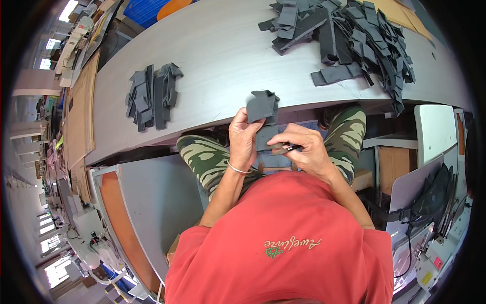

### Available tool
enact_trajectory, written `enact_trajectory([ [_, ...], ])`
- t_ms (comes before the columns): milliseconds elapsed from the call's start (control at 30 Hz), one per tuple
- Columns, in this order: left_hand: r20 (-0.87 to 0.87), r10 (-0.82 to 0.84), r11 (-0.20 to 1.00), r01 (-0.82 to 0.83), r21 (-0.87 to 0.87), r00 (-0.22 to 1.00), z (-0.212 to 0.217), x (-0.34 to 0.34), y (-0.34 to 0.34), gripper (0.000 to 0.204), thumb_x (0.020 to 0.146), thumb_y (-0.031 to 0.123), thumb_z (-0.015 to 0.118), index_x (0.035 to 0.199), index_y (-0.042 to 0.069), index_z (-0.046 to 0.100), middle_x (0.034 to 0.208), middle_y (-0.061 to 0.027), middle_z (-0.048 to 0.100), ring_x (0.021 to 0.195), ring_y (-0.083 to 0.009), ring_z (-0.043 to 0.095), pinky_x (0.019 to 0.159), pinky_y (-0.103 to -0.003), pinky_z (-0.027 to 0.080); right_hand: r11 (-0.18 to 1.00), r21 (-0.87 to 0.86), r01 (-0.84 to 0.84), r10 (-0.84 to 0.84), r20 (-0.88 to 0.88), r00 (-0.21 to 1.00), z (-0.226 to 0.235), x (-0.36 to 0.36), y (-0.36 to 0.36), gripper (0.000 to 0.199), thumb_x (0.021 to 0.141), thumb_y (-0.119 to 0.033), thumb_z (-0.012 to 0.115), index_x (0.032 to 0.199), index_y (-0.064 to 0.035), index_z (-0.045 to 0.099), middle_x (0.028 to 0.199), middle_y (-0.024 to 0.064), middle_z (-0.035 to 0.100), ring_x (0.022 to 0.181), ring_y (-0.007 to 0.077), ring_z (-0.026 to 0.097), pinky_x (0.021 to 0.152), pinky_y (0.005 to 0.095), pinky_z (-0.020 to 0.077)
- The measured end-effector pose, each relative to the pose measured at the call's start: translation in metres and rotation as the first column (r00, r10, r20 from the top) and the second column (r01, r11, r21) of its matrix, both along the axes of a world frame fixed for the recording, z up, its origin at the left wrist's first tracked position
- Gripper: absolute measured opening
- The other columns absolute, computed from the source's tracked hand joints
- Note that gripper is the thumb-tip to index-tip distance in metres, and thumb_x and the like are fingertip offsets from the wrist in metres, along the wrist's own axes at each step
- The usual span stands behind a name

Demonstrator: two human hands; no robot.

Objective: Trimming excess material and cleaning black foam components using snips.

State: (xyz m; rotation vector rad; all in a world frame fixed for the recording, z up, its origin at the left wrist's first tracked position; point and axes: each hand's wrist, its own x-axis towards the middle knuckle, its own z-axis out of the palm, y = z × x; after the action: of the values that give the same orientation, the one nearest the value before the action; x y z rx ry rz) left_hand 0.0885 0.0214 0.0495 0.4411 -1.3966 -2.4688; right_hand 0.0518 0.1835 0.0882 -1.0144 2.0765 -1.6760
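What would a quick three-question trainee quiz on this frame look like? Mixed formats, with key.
1. True or false: the left hand holds a dark grey fabric piece.
2. Which pile is larger? A) the left pile B) the right pile
3. Fill in: the right hand grips a small dark ____.

Key: 1 true; 2 B; 3 tool, exact kind too small to tell.
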Motion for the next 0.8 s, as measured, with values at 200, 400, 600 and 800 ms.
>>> enact_trajectory([
  [200, -0.045, -0.032, 0.985, 0.039, 0.169, 0.998, 0.009, 0.003, -0.002, 0.017, 0.082, -0.008, 0.056, 0.093, 0.005, 0.056, 0.094, -0.0023, 0.062, 0.086, -0.0078, 0.057, 0.079, -0.023, 0.048, 0.954, -0.118, 0.275, -0.228, 0.309, 0.923, 0.004, -0.009, -0.001, 0.024, 0.078, 0.002, 0.067, 0.102, -0.0005, 0.065, 0.096, 0.0032, 0.067, 0.085, 0.0072, 0.058, 0.075, 0.0216, 0.0472],
  [400, -0.041, -0.073, 0.988, 0.078, 0.134, 0.996, 0.005, 0.004, 0.000, 0.015, 0.083, -0.005, 0.059, 0.094, 0.005, 0.056, 0.093, -0.0021, 0.062, 0.086, -0.0072, 0.057, 0.079, -0.022, 0.046, 0.942, -0.079, 0.326, -0.320, 0.079, 0.944, -0.006, -0.015, -0.014, 0.026, 0.074, 0.004, 0.066, 0.099, -0.0029, 0.066, 0.087, 0.0047, 0.066, 0.076, 0.0109, 0.060, 0.068, 0.0241, 0.0474],
  [600, 0.076, -0.133, 0.989, 0.127, 0.069, 0.988, 0.018, 0.008, 0.006, 0.008, 0.087, 0.008, 0.065, 0.087, 0.003, 0.059, 0.080, 0.0045, 0.058, 0.072, -0.0011, 0.048, 0.064, -0.018, 0.040, 0.902, -0.028, 0.431, -0.413, -0.349, 0.841, -0.005, -0.020, -0.012, 0.021, 0.063, -0.001, 0.069, 0.083, -0.0056, 0.063, 0.071, 0.0055, 0.060, 0.061, 0.0197, 0.060, 0.056, 0.0296, 0.0446],
  [800, 0.072, 0.114, 0.897, -0.072, -0.436, 0.991, 0.011, 0.003, 0.010, 0.035, 0.085, 0.016, 0.070, 0.060, 0.004, 0.049, 0.056, 0.0090, 0.039, 0.055, -0.0007, 0.031, 0.044, -0.020, 0.024, 0.900, -0.040, 0.434, -0.361, -0.627, 0.691, -0.004, -0.017, -0.012, 0.020, 0.058, -0.006, 0.071, 0.074, -0.0095, 0.060, 0.065, 0.0007, 0.057, 0.056, 0.0167, 0.058, 0.049, 0.0302, 0.0365],
])
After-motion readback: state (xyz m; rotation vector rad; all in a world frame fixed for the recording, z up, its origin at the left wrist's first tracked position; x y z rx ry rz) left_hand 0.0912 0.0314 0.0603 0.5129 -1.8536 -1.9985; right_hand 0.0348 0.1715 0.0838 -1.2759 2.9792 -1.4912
